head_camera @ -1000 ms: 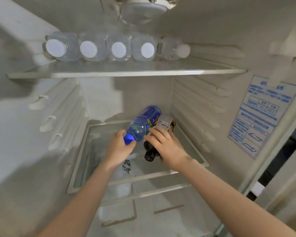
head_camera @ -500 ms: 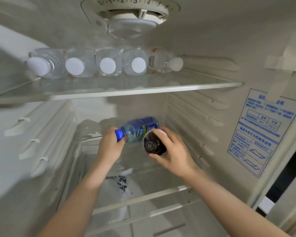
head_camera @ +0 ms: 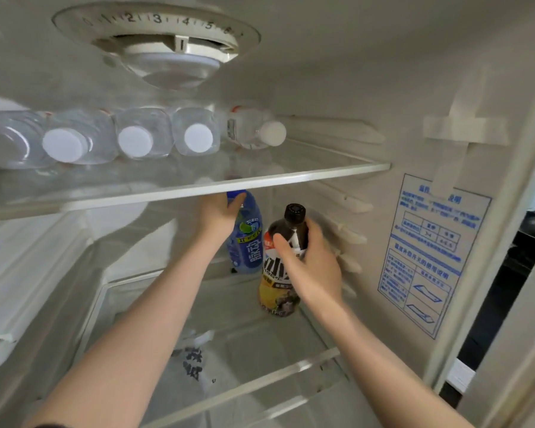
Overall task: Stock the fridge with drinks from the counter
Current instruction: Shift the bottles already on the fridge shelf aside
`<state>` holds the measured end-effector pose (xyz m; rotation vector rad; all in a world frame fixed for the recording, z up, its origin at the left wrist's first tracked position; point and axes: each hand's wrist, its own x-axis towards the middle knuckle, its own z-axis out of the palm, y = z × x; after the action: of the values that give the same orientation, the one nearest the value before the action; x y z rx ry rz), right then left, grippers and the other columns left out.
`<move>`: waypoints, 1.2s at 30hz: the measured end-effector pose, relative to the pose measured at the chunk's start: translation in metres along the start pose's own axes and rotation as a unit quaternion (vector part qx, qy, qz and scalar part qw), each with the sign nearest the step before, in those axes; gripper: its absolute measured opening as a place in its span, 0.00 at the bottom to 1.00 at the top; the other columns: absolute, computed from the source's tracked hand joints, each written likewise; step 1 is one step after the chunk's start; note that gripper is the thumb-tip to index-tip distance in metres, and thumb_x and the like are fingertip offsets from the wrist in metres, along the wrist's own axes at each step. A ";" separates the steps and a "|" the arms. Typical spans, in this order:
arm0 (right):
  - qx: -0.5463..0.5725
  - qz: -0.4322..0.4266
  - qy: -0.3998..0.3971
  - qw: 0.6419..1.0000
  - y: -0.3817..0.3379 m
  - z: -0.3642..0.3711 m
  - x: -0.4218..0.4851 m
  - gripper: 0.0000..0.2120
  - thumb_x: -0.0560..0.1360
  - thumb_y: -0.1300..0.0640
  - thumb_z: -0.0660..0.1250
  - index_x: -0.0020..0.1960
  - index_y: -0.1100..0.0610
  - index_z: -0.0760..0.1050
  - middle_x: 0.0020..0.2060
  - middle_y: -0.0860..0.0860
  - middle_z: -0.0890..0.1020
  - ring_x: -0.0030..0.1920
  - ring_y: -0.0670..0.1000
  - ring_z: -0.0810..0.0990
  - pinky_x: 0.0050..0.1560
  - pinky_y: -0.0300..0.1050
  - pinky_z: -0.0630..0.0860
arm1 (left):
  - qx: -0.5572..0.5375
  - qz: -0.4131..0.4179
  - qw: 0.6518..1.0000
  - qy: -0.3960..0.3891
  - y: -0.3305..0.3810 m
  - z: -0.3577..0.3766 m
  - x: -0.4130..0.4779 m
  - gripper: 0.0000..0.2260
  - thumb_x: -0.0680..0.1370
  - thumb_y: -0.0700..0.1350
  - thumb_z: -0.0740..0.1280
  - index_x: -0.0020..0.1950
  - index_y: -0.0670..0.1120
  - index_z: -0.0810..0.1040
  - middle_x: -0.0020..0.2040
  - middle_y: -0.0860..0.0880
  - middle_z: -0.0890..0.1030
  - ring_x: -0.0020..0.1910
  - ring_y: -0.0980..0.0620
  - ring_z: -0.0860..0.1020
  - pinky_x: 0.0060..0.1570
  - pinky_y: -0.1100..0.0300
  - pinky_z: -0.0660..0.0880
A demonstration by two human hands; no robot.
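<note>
Inside the open fridge, a blue drink bottle (head_camera: 247, 239) stands upright at the back of the lower glass shelf (head_camera: 247, 387). My left hand (head_camera: 218, 213) grips its top, just under the upper shelf. To its right stands a dark bottle (head_camera: 280, 267) with a black cap and a yellow-and-white label. My right hand (head_camera: 309, 264) is curled round its neck and shoulder. Both bottles are upright, close together near the fridge's right wall.
The upper glass shelf (head_camera: 291, 177) carries several clear water bottles (head_camera: 136, 137) lying on their sides, white caps forward. A thermostat dial (head_camera: 158, 35) sits on the ceiling. A blue instruction sticker (head_camera: 430, 251) is on the right wall. A printed plastic bag (head_camera: 192, 362) lies below the lower shelf.
Both bottles went from lying tilted, caps toward me, to standing upright at the back right of the lower shelf. My hands stay on them. The view tilted upward.
</note>
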<state>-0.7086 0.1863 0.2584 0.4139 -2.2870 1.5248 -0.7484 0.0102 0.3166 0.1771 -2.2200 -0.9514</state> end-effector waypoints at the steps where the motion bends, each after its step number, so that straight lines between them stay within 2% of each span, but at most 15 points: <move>1: -0.013 -0.002 0.003 1.000 0.000 0.002 -0.001 0.29 0.69 0.33 0.62 0.67 0.40 0.62 0.58 0.42 0.78 0.59 0.48 0.76 0.54 0.46 0.73 | -0.020 -0.016 1.000 -0.009 0.003 0.006 0.004 0.12 0.79 0.45 0.64 0.54 0.37 0.77 0.51 0.36 0.79 0.52 0.41 0.77 0.42 0.61 0.65; 3: -0.036 -0.013 0.015 0.999 0.000 0.007 -0.004 0.32 0.67 0.31 0.60 0.68 0.41 0.61 0.60 0.42 0.77 0.60 0.48 0.74 0.55 0.46 0.72 | -0.037 -0.042 0.998 -0.023 0.003 0.017 0.015 0.07 0.80 0.46 0.63 0.43 0.46 0.74 0.46 0.41 0.77 0.48 0.47 0.73 0.45 0.62 0.64; 4: -0.044 -0.019 0.022 0.999 0.000 0.009 -0.005 0.33 0.67 0.30 0.60 0.68 0.41 0.61 0.60 0.42 0.76 0.60 0.47 0.74 0.55 0.46 0.72 | -0.042 -0.043 0.998 -0.023 0.001 0.021 0.021 0.11 0.80 0.45 0.63 0.37 0.50 0.68 0.41 0.47 0.74 0.45 0.51 0.71 0.45 0.65 0.62; 6: -0.052 -0.025 0.036 0.998 0.001 0.011 -0.004 0.32 0.67 0.31 0.61 0.68 0.42 0.62 0.59 0.42 0.77 0.60 0.48 0.74 0.54 0.46 0.72 | -0.047 -0.036 0.998 -0.028 -0.002 0.028 0.031 0.18 0.80 0.44 0.62 0.33 0.53 0.60 0.35 0.55 0.67 0.36 0.58 0.67 0.42 0.69 0.60; 8: -0.048 -0.024 0.049 0.997 0.003 0.012 -0.002 0.32 0.68 0.31 0.63 0.68 0.43 0.63 0.58 0.42 0.77 0.60 0.48 0.75 0.53 0.46 0.72 | -0.046 -0.027 0.998 -0.045 -0.006 0.033 0.038 0.18 0.80 0.44 0.62 0.34 0.54 0.59 0.33 0.56 0.65 0.34 0.60 0.65 0.39 0.70 0.60; 11: -0.059 -0.016 0.051 0.997 0.006 0.015 0.000 0.35 0.65 0.29 0.64 0.67 0.42 0.62 0.58 0.41 0.76 0.59 0.47 0.75 0.54 0.47 0.74 | -0.058 -0.007 0.996 -0.068 -0.019 0.036 0.042 0.14 0.80 0.45 0.63 0.37 0.54 0.62 0.34 0.57 0.64 0.34 0.62 0.66 0.40 0.69 0.62; 14: -0.107 -0.025 0.039 0.993 0.008 0.018 0.002 0.41 0.61 0.32 0.69 0.69 0.42 0.59 0.60 0.44 0.75 0.60 0.49 0.74 0.54 0.50 0.76 | -0.104 0.015 0.991 -0.079 -0.027 0.035 0.041 0.05 0.78 0.42 0.65 0.49 0.49 0.69 0.39 0.58 0.69 0.37 0.65 0.68 0.39 0.73 0.66; 16: -0.124 -0.028 0.039 0.991 0.011 0.020 0.006 0.43 0.61 0.36 0.72 0.70 0.44 0.58 0.61 0.47 0.74 0.61 0.51 0.74 0.54 0.50 0.76 | -0.132 0.046 0.987 -0.079 -0.033 0.035 0.038 0.11 0.77 0.37 0.65 0.56 0.48 0.70 0.48 0.54 0.75 0.46 0.59 0.74 0.43 0.73 0.69; 18: -0.123 -0.026 0.036 0.991 0.012 0.022 0.011 0.44 0.62 0.38 0.73 0.72 0.46 0.58 0.63 0.48 0.74 0.61 0.52 0.74 0.54 0.50 0.76 | -0.175 0.045 0.980 -0.086 -0.045 0.038 0.030 0.16 0.75 0.34 0.67 0.58 0.48 0.70 0.55 0.51 0.77 0.53 0.55 0.76 0.52 0.62 0.75; 20: -0.121 -0.026 0.035 0.992 0.014 0.024 0.013 0.44 0.63 0.39 0.74 0.72 0.47 0.57 0.63 0.48 0.74 0.62 0.53 0.74 0.54 0.51 0.76 | -0.204 0.001 0.975 -0.091 -0.065 0.045 0.017 0.22 0.74 0.36 0.70 0.63 0.50 0.68 0.58 0.54 0.76 0.55 0.58 0.76 0.56 0.60 0.75; 22: -0.116 -0.024 0.044 0.992 0.015 0.027 0.010 0.45 0.63 0.39 0.74 0.73 0.48 0.57 0.64 0.48 0.74 0.63 0.53 0.74 0.55 0.50 0.76 | -0.205 -0.060 0.971 -0.103 -0.086 0.052 0.004 0.26 0.73 0.38 0.71 0.69 0.45 0.66 0.60 0.52 0.74 0.58 0.53 0.74 0.58 0.54 0.74; 26: -0.087 0.001 0.060 0.994 0.021 0.032 -0.001 0.45 0.63 0.40 0.74 0.72 0.48 0.55 0.62 0.46 0.76 0.60 0.52 0.76 0.51 0.47 0.74 | -0.161 -0.134 0.966 -0.150 -0.109 0.064 -0.007 0.20 0.75 0.46 0.69 0.65 0.48 0.69 0.62 0.48 0.75 0.60 0.47 0.74 0.55 0.47 0.75; 30: -0.115 0.029 0.063 0.991 0.032 0.033 -0.014 0.39 0.64 0.37 0.73 0.66 0.51 0.60 0.58 0.47 0.77 0.57 0.53 0.78 0.45 0.45 0.71 | -0.185 -0.160 0.959 -0.146 -0.111 0.069 -0.004 0.11 0.78 0.45 0.66 0.59 0.51 0.70 0.64 0.43 0.75 0.60 0.42 0.76 0.58 0.39 0.74; 32: -0.158 0.026 0.057 0.985 0.037 0.033 -0.021 0.38 0.66 0.36 0.71 0.67 0.53 0.61 0.59 0.50 0.74 0.59 0.54 0.75 0.46 0.48 0.72 | -0.186 -0.154 0.959 -0.148 -0.109 0.071 -0.003 0.10 0.78 0.45 0.66 0.58 0.50 0.71 0.63 0.42 0.76 0.60 0.42 0.76 0.58 0.39 0.74; 36: -0.194 0.019 0.057 0.979 0.040 0.035 -0.026 0.39 0.68 0.37 0.68 0.71 0.53 0.58 0.62 0.51 0.71 0.62 0.54 0.72 0.50 0.50 0.73 | -0.219 -0.150 0.951 -0.160 -0.103 0.077 -0.005 0.11 0.78 0.43 0.65 0.60 0.48 0.73 0.63 0.42 0.76 0.60 0.40 0.76 0.57 0.40 0.75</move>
<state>-0.7075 0.1698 0.2015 0.1711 -2.4330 1.0481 -0.8101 -0.0169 0.2070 0.1656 -2.2345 -1.7205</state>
